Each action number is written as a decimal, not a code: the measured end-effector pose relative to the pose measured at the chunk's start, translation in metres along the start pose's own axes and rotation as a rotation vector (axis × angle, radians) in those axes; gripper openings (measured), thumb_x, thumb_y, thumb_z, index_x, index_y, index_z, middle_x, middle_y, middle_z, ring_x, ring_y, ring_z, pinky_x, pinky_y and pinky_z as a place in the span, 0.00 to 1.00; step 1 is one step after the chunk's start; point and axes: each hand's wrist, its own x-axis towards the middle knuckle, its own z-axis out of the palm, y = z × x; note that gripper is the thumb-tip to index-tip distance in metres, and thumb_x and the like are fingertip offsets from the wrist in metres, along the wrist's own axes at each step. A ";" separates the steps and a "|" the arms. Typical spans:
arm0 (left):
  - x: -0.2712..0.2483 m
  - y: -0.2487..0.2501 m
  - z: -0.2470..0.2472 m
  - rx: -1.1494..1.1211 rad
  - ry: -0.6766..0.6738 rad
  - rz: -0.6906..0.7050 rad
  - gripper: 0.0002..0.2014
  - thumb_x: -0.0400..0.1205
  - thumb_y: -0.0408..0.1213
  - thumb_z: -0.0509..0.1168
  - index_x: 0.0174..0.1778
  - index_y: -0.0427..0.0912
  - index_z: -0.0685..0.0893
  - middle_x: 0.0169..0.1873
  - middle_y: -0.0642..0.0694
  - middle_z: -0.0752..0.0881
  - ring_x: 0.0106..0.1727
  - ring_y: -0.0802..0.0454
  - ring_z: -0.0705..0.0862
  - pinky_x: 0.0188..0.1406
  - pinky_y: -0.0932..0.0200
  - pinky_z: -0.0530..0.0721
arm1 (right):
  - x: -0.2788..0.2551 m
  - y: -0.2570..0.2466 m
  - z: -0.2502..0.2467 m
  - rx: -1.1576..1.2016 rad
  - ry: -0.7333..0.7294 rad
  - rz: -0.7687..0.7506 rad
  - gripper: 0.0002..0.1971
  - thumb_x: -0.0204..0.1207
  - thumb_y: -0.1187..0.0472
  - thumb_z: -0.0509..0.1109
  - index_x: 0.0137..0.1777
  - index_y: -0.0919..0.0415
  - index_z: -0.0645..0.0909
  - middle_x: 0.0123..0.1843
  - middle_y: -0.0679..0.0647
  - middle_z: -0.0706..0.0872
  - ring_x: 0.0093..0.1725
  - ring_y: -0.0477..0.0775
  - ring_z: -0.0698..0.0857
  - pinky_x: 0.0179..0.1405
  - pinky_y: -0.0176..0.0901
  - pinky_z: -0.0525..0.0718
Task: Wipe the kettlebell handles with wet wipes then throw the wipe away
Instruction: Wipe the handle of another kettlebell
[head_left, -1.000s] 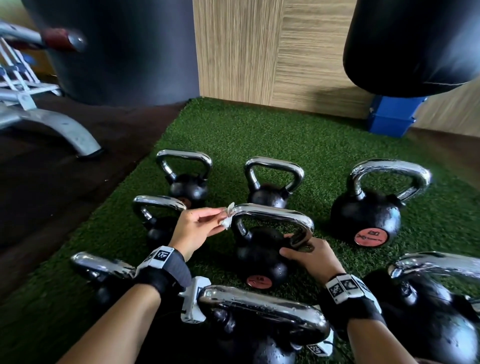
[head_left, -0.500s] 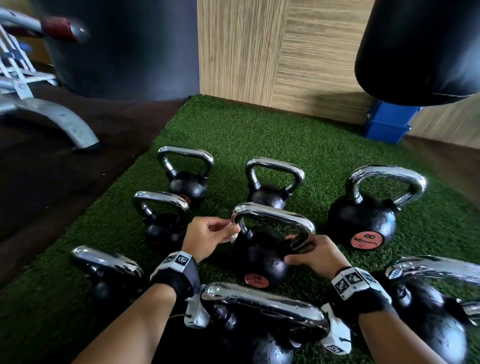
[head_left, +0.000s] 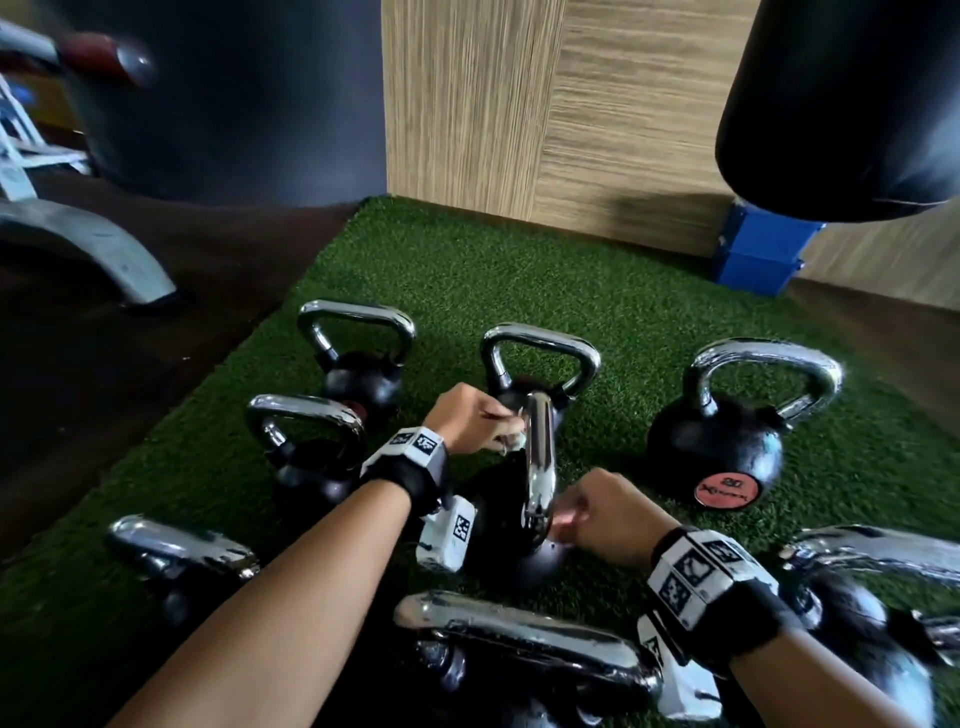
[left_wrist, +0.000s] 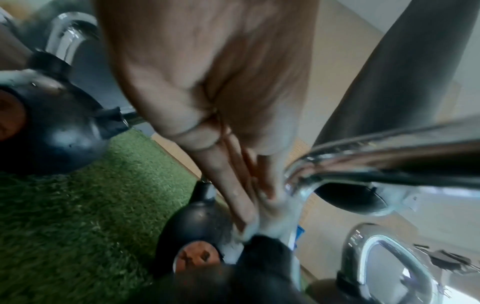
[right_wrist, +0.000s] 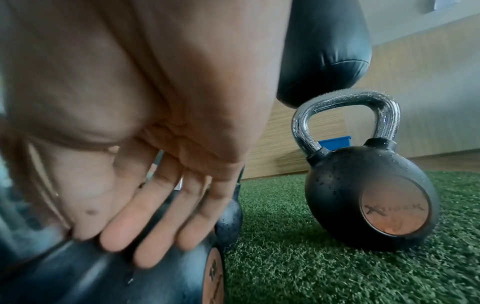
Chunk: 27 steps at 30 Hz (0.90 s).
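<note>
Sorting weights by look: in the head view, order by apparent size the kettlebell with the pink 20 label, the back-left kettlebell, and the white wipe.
1. Kettlebell with the pink 20 label.
2. Back-left kettlebell, though it sits farther away.
3. White wipe, mostly hidden in the left hand.

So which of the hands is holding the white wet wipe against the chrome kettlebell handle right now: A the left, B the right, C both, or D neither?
A: the left hand pinches the white wet wipe against the chrome kettlebell handle, while the right hand rests on the black kettlebell body.
</note>
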 end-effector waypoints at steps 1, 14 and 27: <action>-0.001 -0.001 -0.002 -0.116 -0.065 -0.027 0.05 0.81 0.34 0.76 0.47 0.36 0.94 0.38 0.47 0.95 0.42 0.54 0.94 0.46 0.55 0.94 | 0.005 -0.001 -0.001 0.016 0.087 0.011 0.07 0.68 0.60 0.80 0.36 0.46 0.89 0.25 0.28 0.84 0.31 0.23 0.82 0.29 0.17 0.72; 0.000 -0.003 0.006 -0.036 0.218 0.171 0.12 0.75 0.41 0.83 0.53 0.45 0.95 0.49 0.46 0.95 0.53 0.57 0.93 0.57 0.56 0.91 | 0.038 0.012 0.031 0.577 -0.040 0.011 0.18 0.77 0.72 0.75 0.62 0.62 0.76 0.42 0.40 0.91 0.41 0.27 0.86 0.44 0.23 0.81; -0.020 0.031 -0.020 -0.070 0.012 0.223 0.12 0.75 0.30 0.81 0.52 0.49 0.95 0.45 0.54 0.95 0.49 0.61 0.92 0.56 0.66 0.88 | 0.031 0.002 0.031 0.639 -0.012 0.144 0.36 0.77 0.65 0.77 0.82 0.64 0.64 0.69 0.61 0.82 0.67 0.57 0.83 0.66 0.45 0.82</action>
